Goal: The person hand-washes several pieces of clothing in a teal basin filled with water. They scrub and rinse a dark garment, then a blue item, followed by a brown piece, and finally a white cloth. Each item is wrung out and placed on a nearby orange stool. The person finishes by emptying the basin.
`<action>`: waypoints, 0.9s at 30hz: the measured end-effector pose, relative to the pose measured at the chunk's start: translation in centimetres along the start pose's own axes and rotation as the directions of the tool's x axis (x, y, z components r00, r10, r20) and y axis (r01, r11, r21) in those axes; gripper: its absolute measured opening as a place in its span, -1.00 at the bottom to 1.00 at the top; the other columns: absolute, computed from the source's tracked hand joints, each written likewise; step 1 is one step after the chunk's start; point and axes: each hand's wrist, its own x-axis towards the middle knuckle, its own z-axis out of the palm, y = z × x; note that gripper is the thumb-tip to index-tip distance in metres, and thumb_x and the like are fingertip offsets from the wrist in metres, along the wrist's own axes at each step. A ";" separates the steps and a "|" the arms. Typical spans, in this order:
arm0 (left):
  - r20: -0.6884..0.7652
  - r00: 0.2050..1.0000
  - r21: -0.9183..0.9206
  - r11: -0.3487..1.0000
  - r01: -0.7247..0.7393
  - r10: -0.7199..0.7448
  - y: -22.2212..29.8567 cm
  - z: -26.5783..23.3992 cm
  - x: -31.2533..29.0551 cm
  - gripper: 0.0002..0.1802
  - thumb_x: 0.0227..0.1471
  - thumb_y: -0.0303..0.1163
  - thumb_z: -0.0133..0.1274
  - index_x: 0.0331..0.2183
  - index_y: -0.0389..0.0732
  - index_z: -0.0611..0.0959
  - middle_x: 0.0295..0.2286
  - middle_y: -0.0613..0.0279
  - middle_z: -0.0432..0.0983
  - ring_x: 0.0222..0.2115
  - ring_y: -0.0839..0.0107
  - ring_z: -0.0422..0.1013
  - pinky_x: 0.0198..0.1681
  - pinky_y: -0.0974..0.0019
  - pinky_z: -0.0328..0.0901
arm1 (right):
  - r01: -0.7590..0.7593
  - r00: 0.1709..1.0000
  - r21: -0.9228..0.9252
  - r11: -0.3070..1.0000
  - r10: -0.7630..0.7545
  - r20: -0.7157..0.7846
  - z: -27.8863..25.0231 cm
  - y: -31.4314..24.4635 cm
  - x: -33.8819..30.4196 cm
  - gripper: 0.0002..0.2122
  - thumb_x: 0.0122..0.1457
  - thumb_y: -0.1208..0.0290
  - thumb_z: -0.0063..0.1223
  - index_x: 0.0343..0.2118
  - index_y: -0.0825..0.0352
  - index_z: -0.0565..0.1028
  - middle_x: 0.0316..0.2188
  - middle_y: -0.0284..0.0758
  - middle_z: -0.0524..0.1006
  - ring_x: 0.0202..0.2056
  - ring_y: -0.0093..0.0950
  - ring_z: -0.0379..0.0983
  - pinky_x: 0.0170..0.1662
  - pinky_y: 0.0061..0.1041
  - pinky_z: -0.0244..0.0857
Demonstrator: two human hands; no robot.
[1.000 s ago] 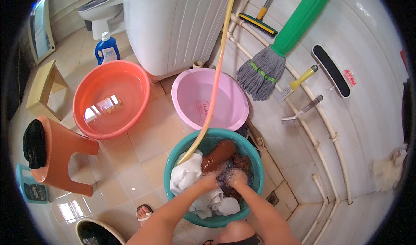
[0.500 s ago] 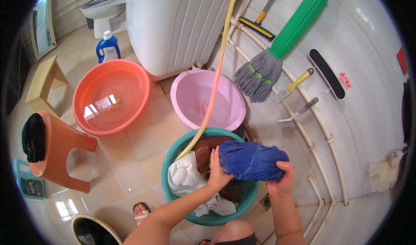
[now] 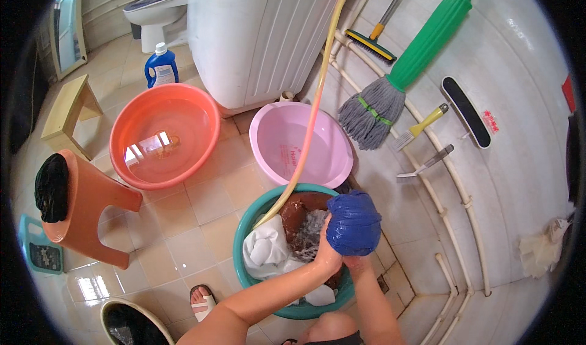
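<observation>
A wet, dark blue cloth (image 3: pixel 355 223) is bunched into a tight ball above the right side of the teal basin (image 3: pixel 239 256). My left hand (image 3: pixel 328 253) is wrapped around its left side. Beneath it, my right hand (image 3: pixel 357 262) grips from below, with most of its fingers hidden by the cloth. Inside the basin lie a white cloth (image 3: pixel 265 247) and a brown cloth (image 3: pixel 294 226) in churning water. A yellowish hose (image 3: pixel 312 122) hangs down over the basin's left rim.
Behind stand a pink basin (image 3: pixel 264 128) and an orange basin (image 3: pixel 215 128) of water. At left are an orange stool (image 3: pixel 91 207) bearing a black cloth (image 3: pixel 52 186), and a wooden bench (image 3: pixel 64 110). A green-handled mop (image 3: pixel 421 46) hangs on the right wall beside pipes (image 3: pixel 455 180).
The blue cloth, stretched lengthwise between my hands before, is now squeezed into a ball. My right hand has moved left, close to my left hand. More splashing water shows in the teal basin.
</observation>
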 end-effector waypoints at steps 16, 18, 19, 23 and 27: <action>0.225 0.715 0.494 0.710 0.502 -0.662 7.6 -8.4 1.7 0.09 -0.14 -0.12 0.17 0.19 -0.08 -0.22 0.10 0.00 0.02 0.06 0.17 0.13 0.02 0.01 0.16 | 0.062 0.981 -0.047 0.997 -0.069 -0.181 4.4 -6.1 0.7 -0.49 0.11 0.04 -0.10 -0.08 0.44 0.33 -0.12 -0.18 0.41 -0.10 -0.28 0.36 0.02 -0.27 0.19; 0.364 0.682 0.271 0.772 0.574 -0.635 7.6 -6.2 2.6 0.07 -0.09 0.21 -0.05 0.19 -0.04 -0.27 0.15 0.07 -0.07 0.06 0.16 0.13 0.03 -0.09 0.11 | -0.011 0.991 -0.091 0.996 -0.001 -0.133 5.8 -5.7 -0.4 -0.50 0.13 0.05 -0.12 -0.09 0.45 0.33 -0.14 -0.20 0.42 -0.12 -0.30 0.37 -0.01 -0.29 0.22; 0.234 0.748 0.156 0.783 0.602 -0.622 7.8 -4.4 2.2 0.00 -0.14 0.30 -0.08 0.18 -0.02 -0.04 0.11 0.12 0.05 0.05 0.19 0.14 0.05 -0.04 0.10 | 0.010 0.991 -0.141 0.990 -0.029 -0.133 5.9 -4.8 -0.8 -0.51 0.13 0.05 -0.12 -0.10 0.44 0.33 -0.14 -0.21 0.42 -0.13 -0.30 0.37 -0.02 -0.30 0.22; -0.050 0.862 0.098 0.856 0.507 -0.505 7.2 -3.6 2.3 -0.44 -0.11 -0.04 0.06 -0.12 -0.19 0.47 -0.19 0.15 0.43 -0.19 0.31 0.37 -0.08 0.21 0.25 | -0.018 0.994 -0.159 0.987 0.001 -0.105 5.7 -1.2 -1.1 -0.55 0.15 0.05 -0.17 -0.09 0.37 0.34 -0.15 -0.23 0.42 -0.15 -0.33 0.38 -0.07 -0.33 0.26; -0.095 0.995 0.452 0.892 0.011 0.036 7.3 -3.7 2.7 -0.62 -0.28 -0.43 0.07 -0.27 -0.26 0.51 -0.37 0.20 0.44 -0.36 0.35 0.41 -0.23 0.33 0.30 | -0.161 0.973 0.176 0.971 0.186 -0.137 5.8 1.5 0.4 -0.54 0.15 0.06 -0.24 -0.04 0.36 0.32 -0.10 -0.21 0.39 -0.10 -0.31 0.35 -0.01 -0.33 0.23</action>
